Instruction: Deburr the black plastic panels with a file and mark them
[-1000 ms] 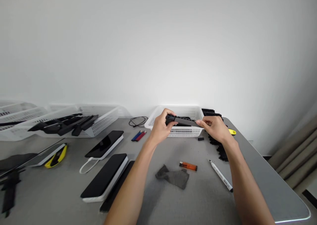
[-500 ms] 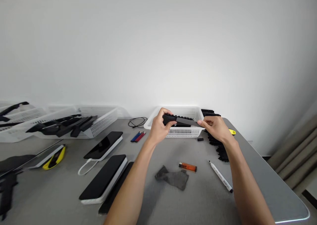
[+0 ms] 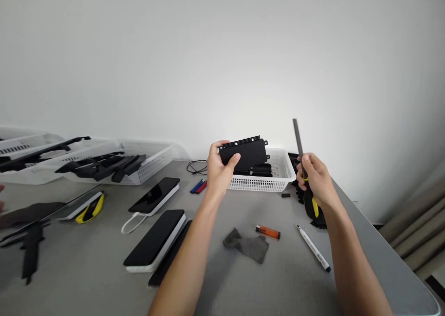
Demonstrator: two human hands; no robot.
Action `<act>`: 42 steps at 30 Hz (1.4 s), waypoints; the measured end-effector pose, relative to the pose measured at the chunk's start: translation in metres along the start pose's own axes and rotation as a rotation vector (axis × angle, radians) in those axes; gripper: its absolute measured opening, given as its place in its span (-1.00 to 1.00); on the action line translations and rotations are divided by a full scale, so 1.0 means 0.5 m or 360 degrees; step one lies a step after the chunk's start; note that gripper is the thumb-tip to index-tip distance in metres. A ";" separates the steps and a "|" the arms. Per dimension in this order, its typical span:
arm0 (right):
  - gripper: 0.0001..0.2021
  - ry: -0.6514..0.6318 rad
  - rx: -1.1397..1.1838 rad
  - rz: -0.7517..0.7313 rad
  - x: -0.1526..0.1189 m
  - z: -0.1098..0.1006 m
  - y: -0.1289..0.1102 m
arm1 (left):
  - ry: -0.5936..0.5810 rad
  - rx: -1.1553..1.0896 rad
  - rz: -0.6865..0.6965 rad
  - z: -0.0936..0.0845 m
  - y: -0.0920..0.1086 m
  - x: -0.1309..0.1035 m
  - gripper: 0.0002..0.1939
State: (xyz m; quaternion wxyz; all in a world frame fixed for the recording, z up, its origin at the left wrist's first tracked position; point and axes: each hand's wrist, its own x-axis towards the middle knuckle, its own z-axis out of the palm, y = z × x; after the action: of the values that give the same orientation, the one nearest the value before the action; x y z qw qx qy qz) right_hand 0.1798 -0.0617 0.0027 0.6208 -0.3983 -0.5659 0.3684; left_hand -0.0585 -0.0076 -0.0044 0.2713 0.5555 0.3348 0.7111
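My left hand [image 3: 220, 167] grips a flat black plastic part [image 3: 248, 154] with a toothed top edge and small tabs at its right end. It is raised tilted above a white perforated basket [image 3: 259, 185], in which more black ribbed pieces [image 3: 259, 170] lie. To the right, my right hand [image 3: 314, 174] is closed around a flat file [image 3: 298, 140] with a black and yellow handle [image 3: 311, 205]. The file's grey blade points upward, apart from the part. Black toothed strips lie behind and below this hand, partly hidden.
An orange lighter [image 3: 267, 231], grey cloth [image 3: 246, 245] and white marker [image 3: 313, 249] lie in front. Left are a phone [image 3: 155, 194], a white-sided device [image 3: 155, 239] and a yellow-black cutter [image 3: 90, 208]. White baskets [image 3: 146, 171] hold black parts. Another person's fingers [image 3: 1, 198] show at the left edge.
My left hand has lifted and turned the black part, so its broad face shows. My right hand has moved right, away from the part, and the file now stands upright. The view has shifted slightly.
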 end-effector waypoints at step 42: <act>-0.66 -0.0250 -0.1391 0.0050 -0.164 -0.007 0.249 | -0.0440 -0.0379 -0.0009 0.000 -0.065 -0.119 -0.80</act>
State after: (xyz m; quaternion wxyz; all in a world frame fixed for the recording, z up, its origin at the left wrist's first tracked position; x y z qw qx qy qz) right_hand 0.1754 -0.0854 -0.1448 0.3434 -0.6026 -0.7079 0.1331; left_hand -0.0439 -0.0322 -0.0656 0.3805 0.6109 0.2093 0.6619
